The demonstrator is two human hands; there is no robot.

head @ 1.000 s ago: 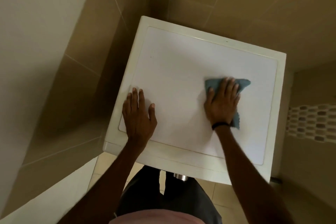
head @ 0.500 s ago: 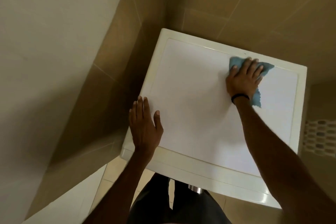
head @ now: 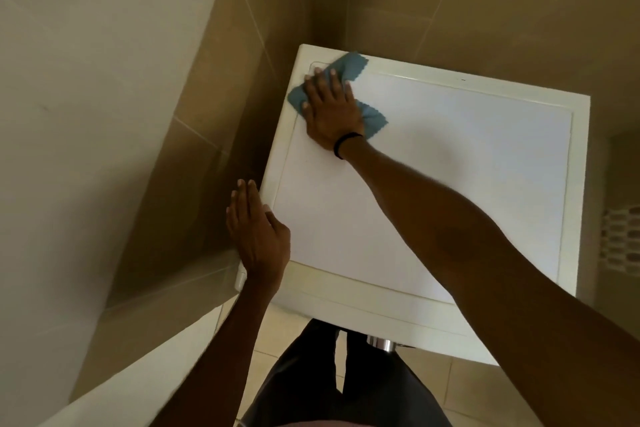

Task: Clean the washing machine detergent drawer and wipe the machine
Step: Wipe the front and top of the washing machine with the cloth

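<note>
With the right hand pressed flat on the blue cloth at the washing machine top's far-left corner and the left hand spread empty on the near-left edge, the rim groove is best followed under even pressure.

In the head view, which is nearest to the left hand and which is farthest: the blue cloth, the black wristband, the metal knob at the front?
From the left hand at the machine's left edge:
1. Metal knob, below the front edge, toward the person.
2. Black wristband, on the right wrist, farther back.
3. Blue cloth, under the right hand at the back left corner.
Knob and wristband are close to call.
</note>
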